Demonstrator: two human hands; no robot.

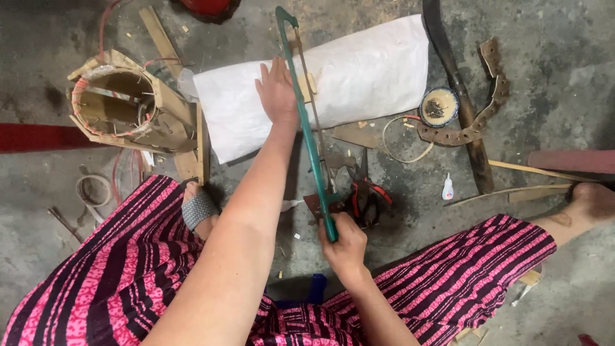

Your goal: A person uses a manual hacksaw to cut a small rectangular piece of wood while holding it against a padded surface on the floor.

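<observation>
On the concrete floor [564,45] between the person's knees, the right hand [346,247] is wrapped tight around the handle of a green hacksaw [307,128], whose frame runs away from the body, up across the white sack [359,77]. The left hand [277,90] lies flat on that sack, fingers [268,69] spread, pressing beside a small wood piece [309,86] that sits under the saw; the blade runs just right of the thumb. One pair of red-handled pliers [366,192] lies just right of the saw handle, touching nothing I can tell. One blue bowl of nails [439,106] and one small glue bottle [448,188] lie further right, well apart from the hands. One woven bamboo frame [125,102] stands left of the sack, close to its edge. Bare floor opens to the upper right.
</observation>
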